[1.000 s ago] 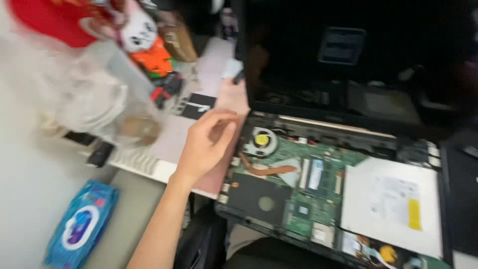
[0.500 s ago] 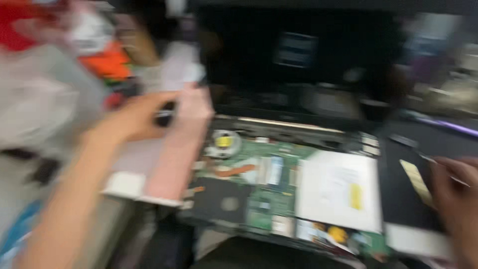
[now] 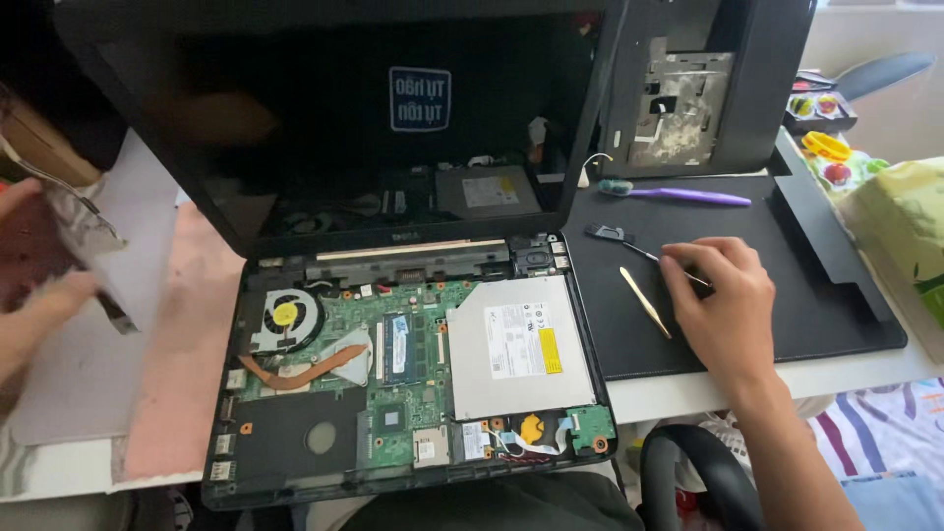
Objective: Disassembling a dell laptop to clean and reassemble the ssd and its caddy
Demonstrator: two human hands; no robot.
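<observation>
An opened laptop [image 3: 413, 246] lies before me with its green board, fan [image 3: 281, 320], copper pipe and silver drive [image 3: 519, 344] bare. My right hand [image 3: 723, 305] rests on the flat black cover panel [image 3: 787, 236] to the laptop's right. Its fingertips pinch the shaft of a thin black tool [image 3: 618, 236]. A slim gold pick [image 3: 644, 301] lies just left of that hand. My left hand [image 3: 44, 305], blurred at the left edge, grips a crinkled silvery sheet [image 3: 74, 231] over the white table.
A purple toothbrush [image 3: 683, 197] lies at the panel's far edge. Another black cover [image 3: 703, 88] stands upright behind it. A pink mat [image 3: 187, 364] lies left of the laptop. Colourful toys [image 3: 831, 152] and a yellow-green bag [image 3: 905, 226] sit at the right, a black chair [image 3: 698, 472] below.
The view swung right and steadied. My left hand left the laptop's left edge and moved to the far left, now with the silvery sheet. My right hand came onto the black panel.
</observation>
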